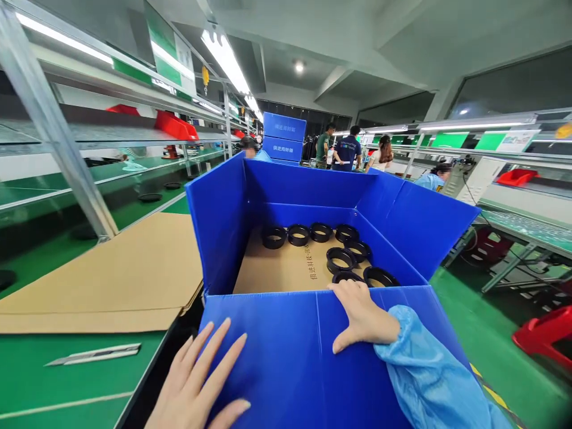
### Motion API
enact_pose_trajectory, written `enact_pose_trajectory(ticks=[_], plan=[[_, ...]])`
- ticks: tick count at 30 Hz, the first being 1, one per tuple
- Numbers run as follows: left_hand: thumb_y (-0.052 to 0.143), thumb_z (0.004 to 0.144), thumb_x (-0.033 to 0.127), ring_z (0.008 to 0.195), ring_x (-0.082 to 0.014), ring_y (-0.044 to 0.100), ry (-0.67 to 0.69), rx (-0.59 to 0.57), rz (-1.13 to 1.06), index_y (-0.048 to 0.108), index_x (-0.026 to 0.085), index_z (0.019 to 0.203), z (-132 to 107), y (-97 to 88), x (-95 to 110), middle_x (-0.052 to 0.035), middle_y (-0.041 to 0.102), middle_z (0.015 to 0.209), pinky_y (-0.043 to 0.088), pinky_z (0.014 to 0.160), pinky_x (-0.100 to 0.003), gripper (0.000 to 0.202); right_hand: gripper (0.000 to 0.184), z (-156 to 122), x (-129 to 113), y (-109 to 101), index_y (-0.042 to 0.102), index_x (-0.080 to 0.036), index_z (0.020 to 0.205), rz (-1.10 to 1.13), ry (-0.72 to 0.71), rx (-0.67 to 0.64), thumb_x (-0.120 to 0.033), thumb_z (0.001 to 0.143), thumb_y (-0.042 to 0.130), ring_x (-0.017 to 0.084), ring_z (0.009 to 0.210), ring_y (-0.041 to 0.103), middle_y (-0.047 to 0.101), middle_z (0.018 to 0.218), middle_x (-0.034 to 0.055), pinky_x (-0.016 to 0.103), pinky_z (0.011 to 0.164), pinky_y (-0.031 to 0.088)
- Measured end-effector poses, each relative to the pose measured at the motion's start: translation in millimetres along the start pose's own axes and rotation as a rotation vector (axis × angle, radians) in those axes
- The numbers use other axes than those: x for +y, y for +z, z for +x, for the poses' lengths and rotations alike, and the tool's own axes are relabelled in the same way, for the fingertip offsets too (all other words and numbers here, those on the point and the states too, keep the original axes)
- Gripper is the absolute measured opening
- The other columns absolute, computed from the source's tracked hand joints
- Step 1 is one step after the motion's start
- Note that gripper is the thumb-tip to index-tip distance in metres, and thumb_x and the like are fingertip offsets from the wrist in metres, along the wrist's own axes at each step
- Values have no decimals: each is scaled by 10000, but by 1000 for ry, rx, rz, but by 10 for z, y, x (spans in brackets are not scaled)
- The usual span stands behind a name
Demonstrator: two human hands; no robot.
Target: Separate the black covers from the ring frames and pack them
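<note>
A large blue corrugated plastic box stands in front of me with its flaps raised on the far side and both sides. Its near flap folds out toward me. On its floor lies a brown cardboard sheet with printed characters, and several black rings sit on it along the back and right. My left hand is over the flap's left part, fingers spread, holding nothing. At the fold, my right hand in a light blue sleeve rests with its fingertips over the edge and its thumb apart.
Brown cardboard sheets lie on the green bench to the left, a utility knife nearer me. A metal post rises there. Stacked blue boxes and several people stand beyond. A red stool is at right.
</note>
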State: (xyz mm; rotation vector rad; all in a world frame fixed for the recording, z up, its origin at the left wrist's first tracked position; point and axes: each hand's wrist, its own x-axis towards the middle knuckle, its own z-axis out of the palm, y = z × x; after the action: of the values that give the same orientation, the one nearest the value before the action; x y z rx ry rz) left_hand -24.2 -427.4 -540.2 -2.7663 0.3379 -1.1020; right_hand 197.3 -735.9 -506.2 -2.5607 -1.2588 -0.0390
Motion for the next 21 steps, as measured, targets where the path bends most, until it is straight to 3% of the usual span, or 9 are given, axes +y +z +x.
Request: enact_pose_trajectory(ticks=[3, 5, 7, 9, 10, 12, 15, 18, 21], plan=[[537, 845, 688, 1427, -430, 323, 8, -12, 80, 373, 275, 1516, 280, 296, 91, -159, 352, 1576, 182, 1146, -643, 805, 1066, 47, -5, -100, 480, -167, 1382, 36, 1, -26, -792, 564, 755, 373, 1135, 500, 571, 1192, 161, 564, 1026, 326], [531, 843, 697, 1437, -437, 298, -15, -19, 72, 392, 303, 1505, 312, 411, 131, -161, 354, 1575, 123, 1138, -676, 783, 821, 158, 96, -253, 554, -203, 1328, 143, 12, -90, -773, 742, 630, 338, 1114, 549, 622, 1157, 130, 518, 1016, 378], [540, 834, 704, 1447, -428, 284, -18, -38, 61, 421, 326, 1486, 275, 455, 137, -153, 366, 1571, 117, 1141, -669, 763, 610, 326, 348, -457, 621, -222, 1240, 282, 115, -160, -698, 920, 415, 281, 1006, 632, 679, 1056, 95, 446, 946, 462], [546, 822, 718, 1456, -415, 268, 3, -37, 58, 435, 333, 1477, 229, 455, 124, -151, 377, 1566, 106, 1149, -659, 768, 598, 499, 739, -633, 604, -204, 1269, 283, 317, -147, -651, 951, 366, 274, 959, 669, 691, 1059, 108, 420, 892, 505], [543, 821, 722, 1460, -410, 261, 12, -27, 57, 441, 333, 1472, 214, 451, 118, -153, 385, 1560, 100, 1150, -660, 765, 658, 569, 960, -682, 530, -199, 1372, 191, 394, -108, -649, 892, 504, 304, 1058, 646, 654, 1193, 134, 434, 942, 489], [524, 829, 728, 1462, -402, 257, 8, -10, 50, 471, 325, 1455, 199, 453, 117, -158, 414, 1541, 103, 1149, -666, 746, 1095, 658, 1380, -676, 303, -185, 1541, 27, 505, -152, -646, 663, 767, 384, 1315, 480, 450, 1468, 195, 475, 1082, 392], [484, 846, 736, 1460, -396, 265, -27, 0, 35, 532, 327, 1410, 204, 482, 139, -159, 468, 1502, 126, 1143, -677, 698, 1500, 716, 1804, -480, 21, -200, 1597, -17, 582, -325, -667, 453, 870, 426, 1470, 220, 110, 1623, 232, 526, 1177, 237], [477, 830, 763, 1474, -394, 234, -34, 8, 38, 556, 328, 1390, 218, 501, 151, -162, 505, 1470, 118, 1149, -676, 713, 1636, 827, 1977, -287, -39, -251, 1590, -6, 620, -441, -685, 321, 897, 461, 1476, 158, -38, 1634, 230, 562, 1191, 162], [533, 799, 763, 1499, -381, 165, 0, -5, 74, 522, 327, 1419, 232, 501, 132, -168, 534, 1440, 63, 1171, -653, 758, 1643, 1021, 2042, -223, 10, -262, 1593, 33, 622, -468, -634, 277, 920, 468, 1480, 121, 20, 1633, 209, 550, 1193, 181]])
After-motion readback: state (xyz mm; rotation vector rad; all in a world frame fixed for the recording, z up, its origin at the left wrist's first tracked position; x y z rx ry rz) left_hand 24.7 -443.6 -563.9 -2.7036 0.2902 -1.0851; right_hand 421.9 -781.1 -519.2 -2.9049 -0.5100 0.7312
